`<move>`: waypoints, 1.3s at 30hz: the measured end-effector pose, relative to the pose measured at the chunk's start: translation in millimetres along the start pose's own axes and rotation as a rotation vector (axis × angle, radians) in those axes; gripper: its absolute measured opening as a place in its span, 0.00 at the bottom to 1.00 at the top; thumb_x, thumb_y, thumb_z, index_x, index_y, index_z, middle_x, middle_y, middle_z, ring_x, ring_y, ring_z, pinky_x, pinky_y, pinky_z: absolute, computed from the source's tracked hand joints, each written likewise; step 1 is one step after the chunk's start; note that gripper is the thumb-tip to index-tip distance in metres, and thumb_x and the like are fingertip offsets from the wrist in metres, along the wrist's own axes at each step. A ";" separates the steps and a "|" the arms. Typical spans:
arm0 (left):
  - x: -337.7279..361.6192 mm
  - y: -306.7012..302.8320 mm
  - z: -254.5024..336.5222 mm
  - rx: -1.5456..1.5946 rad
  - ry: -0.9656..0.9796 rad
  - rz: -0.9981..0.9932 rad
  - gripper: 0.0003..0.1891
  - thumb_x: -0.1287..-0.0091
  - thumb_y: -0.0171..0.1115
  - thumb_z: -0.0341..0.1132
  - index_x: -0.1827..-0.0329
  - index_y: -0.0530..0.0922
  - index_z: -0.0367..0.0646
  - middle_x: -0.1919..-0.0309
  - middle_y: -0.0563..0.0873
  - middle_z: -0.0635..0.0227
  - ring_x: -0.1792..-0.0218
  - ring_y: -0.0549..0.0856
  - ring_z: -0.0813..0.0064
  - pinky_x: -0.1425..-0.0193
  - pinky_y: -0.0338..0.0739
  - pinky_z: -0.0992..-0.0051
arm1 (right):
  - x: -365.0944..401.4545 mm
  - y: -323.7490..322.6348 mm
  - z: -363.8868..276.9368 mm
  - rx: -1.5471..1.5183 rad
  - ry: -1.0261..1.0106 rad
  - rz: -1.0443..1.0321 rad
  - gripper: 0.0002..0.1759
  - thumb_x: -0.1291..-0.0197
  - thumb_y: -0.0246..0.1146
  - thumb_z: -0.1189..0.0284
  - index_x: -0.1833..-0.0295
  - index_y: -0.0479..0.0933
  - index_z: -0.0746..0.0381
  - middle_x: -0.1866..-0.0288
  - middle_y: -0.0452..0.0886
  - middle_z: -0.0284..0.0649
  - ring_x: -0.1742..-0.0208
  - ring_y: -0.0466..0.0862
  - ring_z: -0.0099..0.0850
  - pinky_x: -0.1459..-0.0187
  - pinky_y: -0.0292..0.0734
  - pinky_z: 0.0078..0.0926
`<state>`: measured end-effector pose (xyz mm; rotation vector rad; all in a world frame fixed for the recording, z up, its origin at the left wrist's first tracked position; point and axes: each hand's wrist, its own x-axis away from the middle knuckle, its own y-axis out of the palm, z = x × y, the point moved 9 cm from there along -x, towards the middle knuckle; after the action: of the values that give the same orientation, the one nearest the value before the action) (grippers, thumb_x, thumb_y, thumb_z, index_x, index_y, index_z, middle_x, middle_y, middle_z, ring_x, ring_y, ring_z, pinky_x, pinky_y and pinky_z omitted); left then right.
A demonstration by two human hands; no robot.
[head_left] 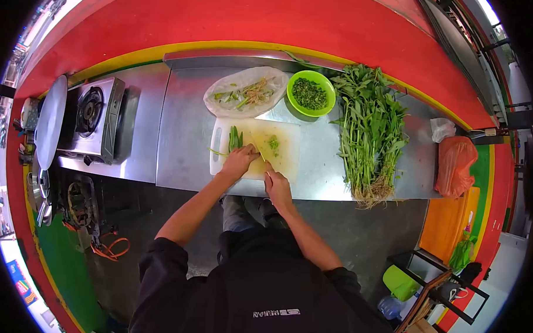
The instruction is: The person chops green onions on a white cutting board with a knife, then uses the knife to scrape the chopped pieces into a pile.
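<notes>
On a white cutting board (288, 138), my left hand (240, 160) is closed around a small bunch of green stems, whose leaves (236, 138) lie toward the board's left side. A knife (260, 151) is gripped in my right hand (277, 183), its blade close to the left fingers. Small chopped green pieces (273, 145) lie on the board to the right of the blade. Behind the board, a green bowl (330, 86) holds chopped dark greens. A clear plastic bag (222, 103) with roots and stem scraps lies beside it.
A large pile of leafy greens with roots (370, 135) lies right of the board on the steel counter (185, 128). Farther right sits an orange plastic bag (454, 167). At left stand a gas stove (106, 123) and a large round lid-like metal piece (51, 124).
</notes>
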<state>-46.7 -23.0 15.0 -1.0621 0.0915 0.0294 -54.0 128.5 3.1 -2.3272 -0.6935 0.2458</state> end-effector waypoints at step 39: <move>2.2 6.3 5.7 -0.116 0.022 -0.011 0.19 0.37 0.61 0.30 0.43 0.86 0.48 0.57 0.80 0.67 0.52 0.85 0.66 0.49 0.82 0.65 | 8.5 -17.6 6.3 -0.086 0.066 -0.022 0.24 0.28 0.62 0.75 0.28 0.75 0.63 0.71 0.82 0.55 0.72 0.84 0.46 0.65 0.78 0.41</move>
<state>-44.6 -15.0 12.1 -1.1786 0.1052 0.0130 -56.4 147.6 10.3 -2.3966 -0.7093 0.1301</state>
